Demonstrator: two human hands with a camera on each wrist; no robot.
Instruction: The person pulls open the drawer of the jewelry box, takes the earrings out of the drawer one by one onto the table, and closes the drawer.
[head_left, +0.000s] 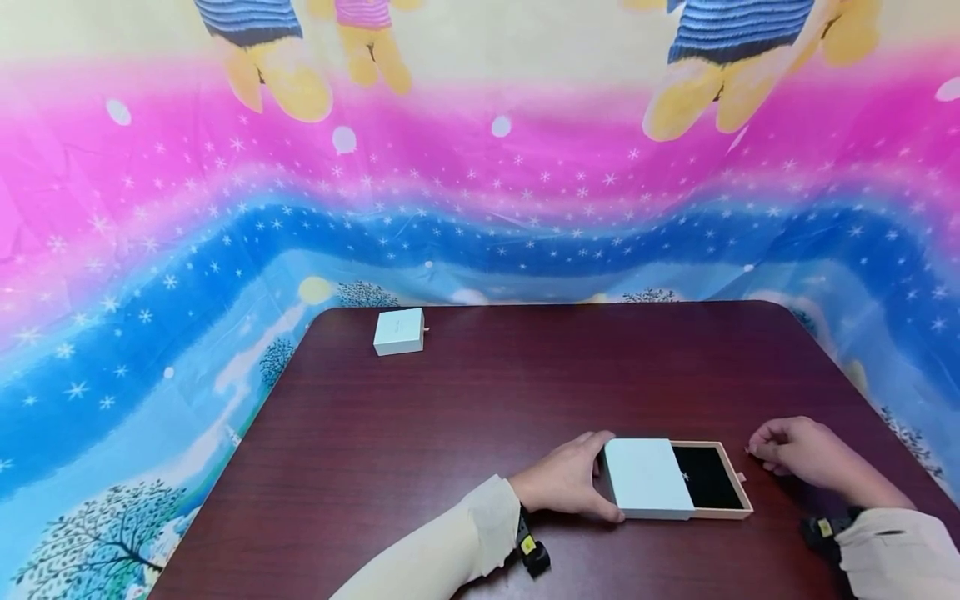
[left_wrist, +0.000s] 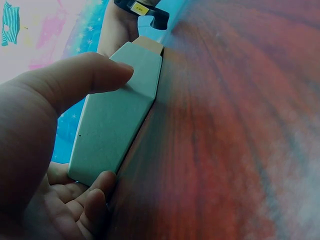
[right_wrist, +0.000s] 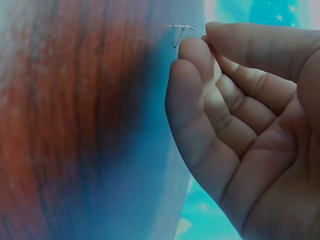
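Nothing can be read for certain. Faint print on the lid of the small white box at the back of the counter is too small; dark marks on the yellow labels of the black wrist cameras are illegible.

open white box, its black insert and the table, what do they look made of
Open white box: probably stiff cardboard, matte, judging by flat faces and crisp edges. Black insert: perhaps foam or velvet, showing almost no shine. Table: likely wood or laminate, faint sheen, streaky grain.
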